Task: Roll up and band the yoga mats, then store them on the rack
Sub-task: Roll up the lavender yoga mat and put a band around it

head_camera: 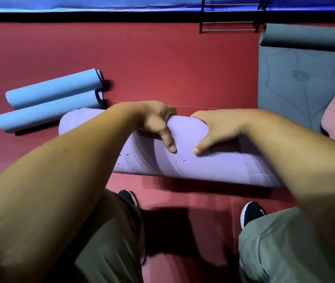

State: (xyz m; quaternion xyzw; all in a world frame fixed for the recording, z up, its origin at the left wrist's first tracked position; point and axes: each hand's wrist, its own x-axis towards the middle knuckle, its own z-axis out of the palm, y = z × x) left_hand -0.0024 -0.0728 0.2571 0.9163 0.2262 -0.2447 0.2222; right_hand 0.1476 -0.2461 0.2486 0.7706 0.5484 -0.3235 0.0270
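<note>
2 arms forward; left hand (156, 121), right hand (217, 127) side by side, gripping purple mat roll (213, 168), thumbs toward body.

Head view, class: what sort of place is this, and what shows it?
Probably a yoga or fitness studio: red floor, rolled blue mats, a part-unrolled grey mat, and a black rack.

Red floor (162, 58) meets a blue wall (101, 3) along a black base strip (80, 17)

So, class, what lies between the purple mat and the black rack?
Only bare red floor separates the purple mat from the black rack, as the head view shows.
</note>
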